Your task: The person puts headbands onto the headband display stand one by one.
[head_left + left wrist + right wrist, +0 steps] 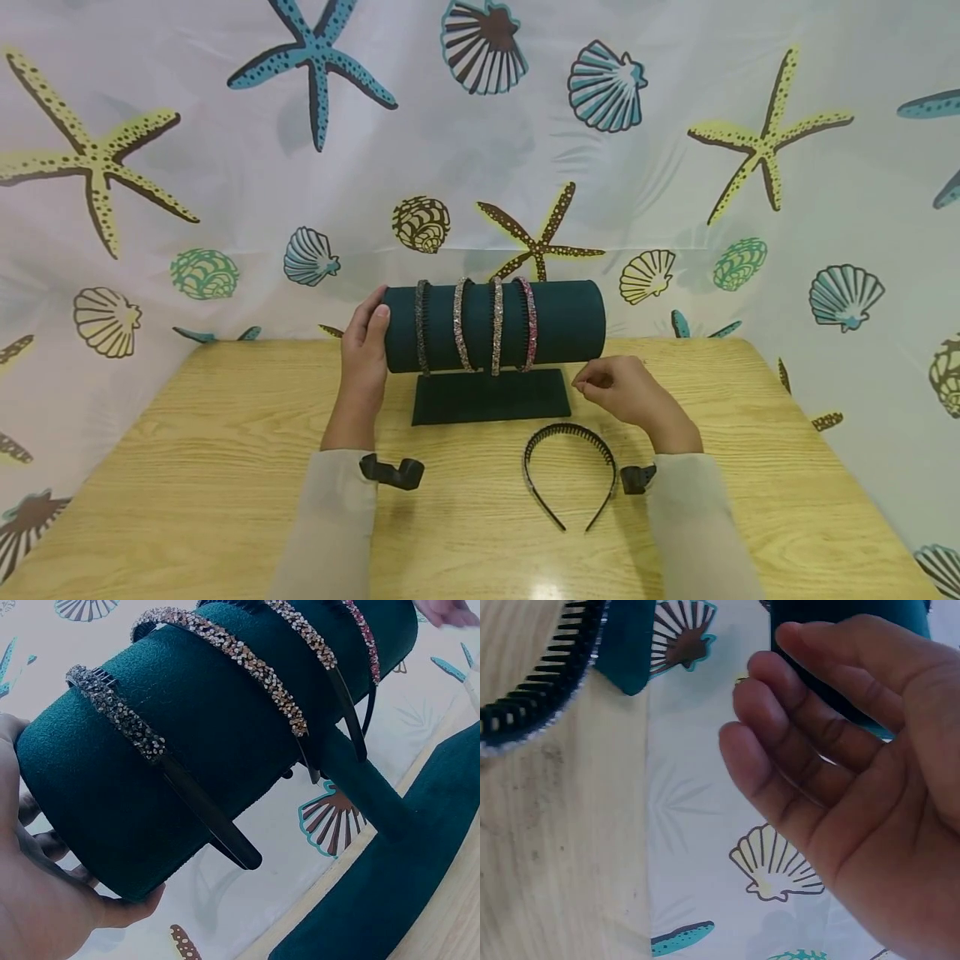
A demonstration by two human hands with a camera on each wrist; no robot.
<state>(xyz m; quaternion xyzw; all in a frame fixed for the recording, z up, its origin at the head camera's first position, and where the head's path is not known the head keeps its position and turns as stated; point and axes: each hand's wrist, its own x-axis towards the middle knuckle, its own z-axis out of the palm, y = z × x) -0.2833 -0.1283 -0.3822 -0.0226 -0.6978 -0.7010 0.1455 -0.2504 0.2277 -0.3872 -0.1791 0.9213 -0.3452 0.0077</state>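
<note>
A dark green headband stand (570,321) with a roll-shaped bar sits at the table's far side. My left hand (365,350) holds the left end of the bar, thumb on the near side and fingers around the end. Several glittery headbands hang on the bar: a dark grey one (421,327) nearest that hand, a pale one (459,325), a gold one (497,325) and a pink one (532,323). Just below the bar's right end, my right hand (626,390) hovers with loosely curled fingers, holding nothing. On the table in front lies a black toothed headband (567,428).
The stand's flat green base (491,397) rests on a light wooden table (225,442). Behind and at the sides hangs a white cloth (360,200) printed with starfish and shells. The loose headband's ends point toward me, between my forearms.
</note>
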